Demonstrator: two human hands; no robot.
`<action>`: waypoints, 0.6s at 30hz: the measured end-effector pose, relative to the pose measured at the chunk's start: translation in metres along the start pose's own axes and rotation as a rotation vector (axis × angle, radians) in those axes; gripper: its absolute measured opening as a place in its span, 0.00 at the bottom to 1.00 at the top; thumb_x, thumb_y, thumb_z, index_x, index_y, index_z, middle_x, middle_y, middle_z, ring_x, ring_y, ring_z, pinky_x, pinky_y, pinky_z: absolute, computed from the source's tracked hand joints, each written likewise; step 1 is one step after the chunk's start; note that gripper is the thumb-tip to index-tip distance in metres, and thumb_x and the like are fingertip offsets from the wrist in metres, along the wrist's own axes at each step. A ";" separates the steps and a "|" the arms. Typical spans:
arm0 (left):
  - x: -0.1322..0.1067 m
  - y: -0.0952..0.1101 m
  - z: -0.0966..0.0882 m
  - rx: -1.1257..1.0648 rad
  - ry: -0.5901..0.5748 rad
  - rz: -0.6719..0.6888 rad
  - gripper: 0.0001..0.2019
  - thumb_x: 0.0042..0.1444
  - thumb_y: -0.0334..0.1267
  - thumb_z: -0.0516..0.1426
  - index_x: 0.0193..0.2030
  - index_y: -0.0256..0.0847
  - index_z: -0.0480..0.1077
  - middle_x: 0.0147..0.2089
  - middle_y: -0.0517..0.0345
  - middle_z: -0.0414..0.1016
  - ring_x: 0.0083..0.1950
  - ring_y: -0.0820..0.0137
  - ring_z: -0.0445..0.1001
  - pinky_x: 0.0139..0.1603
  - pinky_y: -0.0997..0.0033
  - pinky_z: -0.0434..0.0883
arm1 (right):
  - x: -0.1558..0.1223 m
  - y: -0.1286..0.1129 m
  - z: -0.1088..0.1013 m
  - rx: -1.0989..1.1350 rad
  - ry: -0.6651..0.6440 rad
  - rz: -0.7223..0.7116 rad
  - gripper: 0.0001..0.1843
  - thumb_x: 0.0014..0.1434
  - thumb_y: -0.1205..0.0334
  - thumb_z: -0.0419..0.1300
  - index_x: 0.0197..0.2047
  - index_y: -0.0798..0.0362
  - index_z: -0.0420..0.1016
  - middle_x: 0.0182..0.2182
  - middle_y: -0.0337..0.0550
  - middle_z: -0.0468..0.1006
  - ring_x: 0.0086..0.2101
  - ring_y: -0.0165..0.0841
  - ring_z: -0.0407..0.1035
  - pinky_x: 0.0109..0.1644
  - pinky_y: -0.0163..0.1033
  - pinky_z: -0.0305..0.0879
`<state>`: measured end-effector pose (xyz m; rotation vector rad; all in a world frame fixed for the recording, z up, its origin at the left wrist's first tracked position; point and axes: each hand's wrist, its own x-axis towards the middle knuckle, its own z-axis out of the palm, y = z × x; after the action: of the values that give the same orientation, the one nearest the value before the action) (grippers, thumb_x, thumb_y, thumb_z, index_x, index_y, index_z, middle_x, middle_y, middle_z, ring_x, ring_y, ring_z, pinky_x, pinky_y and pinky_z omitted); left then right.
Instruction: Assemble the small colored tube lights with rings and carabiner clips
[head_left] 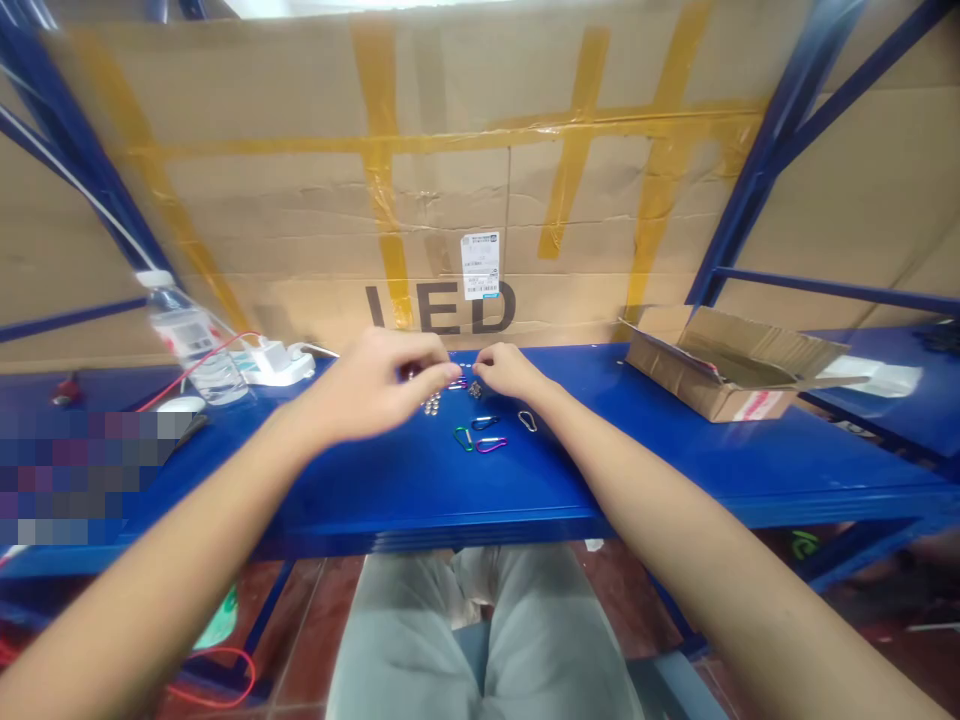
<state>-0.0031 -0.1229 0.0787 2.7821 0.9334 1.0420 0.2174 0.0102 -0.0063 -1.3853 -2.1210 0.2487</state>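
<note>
With our left hand point(379, 385) and right hand point(516, 371) just apart (whether either pinches anything, we cannot tell), a careless brush could scatter the small silver pieces point(432, 404) beside the left across the blue table point(420, 490), among the carabiners point(491, 441).

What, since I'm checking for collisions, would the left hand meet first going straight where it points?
Probably the right hand, just across a narrow gap, though depth is unclear.

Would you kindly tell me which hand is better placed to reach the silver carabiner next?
Probably the right hand: the silver carabiner lies close to it, whereas the left hand is farther off, to the left.
</note>
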 end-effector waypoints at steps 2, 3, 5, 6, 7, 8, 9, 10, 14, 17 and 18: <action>0.023 -0.043 0.002 -0.058 -0.160 -0.106 0.15 0.62 0.47 0.56 0.30 0.39 0.74 0.27 0.59 0.75 0.30 0.72 0.72 0.33 0.72 0.70 | 0.000 0.002 0.000 0.004 -0.009 0.002 0.12 0.63 0.65 0.57 0.32 0.56 0.82 0.33 0.49 0.83 0.35 0.38 0.74 0.39 0.38 0.63; 0.029 -0.061 0.004 -0.129 -0.246 -0.161 0.15 0.63 0.47 0.56 0.31 0.39 0.75 0.30 0.57 0.77 0.32 0.71 0.74 0.35 0.71 0.72 | 0.001 0.003 0.000 0.011 -0.010 0.005 0.12 0.62 0.65 0.57 0.32 0.56 0.81 0.33 0.49 0.83 0.35 0.37 0.74 0.39 0.38 0.62; 0.033 -0.088 0.007 -0.330 -0.342 -0.270 0.14 0.63 0.47 0.56 0.38 0.39 0.76 0.35 0.53 0.79 0.35 0.70 0.77 0.39 0.68 0.74 | 0.001 0.005 0.001 0.024 -0.013 0.006 0.12 0.62 0.65 0.58 0.31 0.55 0.81 0.32 0.48 0.82 0.34 0.37 0.73 0.39 0.38 0.62; 0.033 -0.097 0.009 -0.427 -0.359 -0.299 0.14 0.64 0.47 0.55 0.42 0.39 0.76 0.37 0.51 0.80 0.37 0.68 0.78 0.40 0.67 0.75 | 0.002 0.006 0.001 0.030 -0.017 0.005 0.12 0.62 0.65 0.58 0.31 0.55 0.80 0.31 0.48 0.82 0.34 0.36 0.73 0.38 0.38 0.62; 0.031 -0.104 0.011 -0.496 -0.362 -0.321 0.16 0.65 0.48 0.54 0.45 0.39 0.76 0.39 0.49 0.80 0.38 0.67 0.78 0.42 0.65 0.76 | 0.002 0.007 0.001 0.038 -0.021 0.005 0.12 0.62 0.65 0.58 0.30 0.56 0.80 0.31 0.47 0.82 0.33 0.36 0.72 0.38 0.38 0.62; 0.029 -0.110 0.011 -0.532 -0.357 -0.345 0.17 0.65 0.49 0.54 0.46 0.39 0.75 0.40 0.48 0.80 0.39 0.66 0.79 0.43 0.63 0.76 | 0.001 0.007 0.001 0.047 -0.026 0.004 0.12 0.61 0.64 0.58 0.29 0.56 0.79 0.30 0.47 0.81 0.33 0.36 0.72 0.38 0.38 0.62; 0.026 -0.115 0.012 -0.528 -0.339 -0.374 0.18 0.65 0.51 0.54 0.47 0.39 0.75 0.41 0.48 0.80 0.40 0.66 0.79 0.45 0.61 0.76 | 0.001 0.007 0.001 0.059 -0.031 0.006 0.12 0.61 0.64 0.58 0.29 0.56 0.79 0.30 0.46 0.81 0.33 0.35 0.72 0.38 0.38 0.62; 0.023 -0.120 0.011 -0.481 -0.333 -0.405 0.18 0.64 0.51 0.54 0.47 0.39 0.75 0.42 0.48 0.80 0.41 0.65 0.79 0.46 0.61 0.76 | 0.001 0.007 0.001 0.072 -0.035 0.009 0.11 0.61 0.64 0.58 0.29 0.56 0.79 0.30 0.46 0.81 0.33 0.35 0.72 0.38 0.38 0.62; 0.006 -0.141 0.001 -0.092 -0.477 -0.450 0.25 0.50 0.51 0.65 0.53 0.42 0.75 0.55 0.49 0.77 0.56 0.58 0.75 0.56 0.62 0.71 | -0.001 0.008 0.003 0.098 -0.045 0.011 0.11 0.61 0.64 0.58 0.27 0.55 0.77 0.29 0.45 0.80 0.33 0.35 0.71 0.38 0.39 0.62; -0.009 -0.158 -0.007 -0.049 -0.702 -0.510 0.42 0.41 0.51 0.70 0.64 0.45 0.68 0.61 0.47 0.74 0.59 0.56 0.73 0.52 0.65 0.72 | -0.001 0.009 0.004 0.101 -0.045 0.001 0.12 0.60 0.64 0.58 0.26 0.54 0.76 0.28 0.45 0.80 0.32 0.35 0.71 0.38 0.39 0.62; -0.013 -0.162 -0.008 -0.062 -0.758 -0.515 0.45 0.39 0.51 0.71 0.66 0.45 0.66 0.61 0.46 0.74 0.56 0.57 0.74 0.49 0.67 0.73 | -0.001 0.010 0.004 0.103 -0.047 -0.001 0.12 0.60 0.64 0.58 0.26 0.54 0.76 0.28 0.44 0.80 0.31 0.34 0.71 0.38 0.39 0.62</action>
<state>-0.1010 0.0018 0.0404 2.3315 1.3070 -0.0588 0.2230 0.0143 -0.0144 -1.3308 -2.1161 0.3875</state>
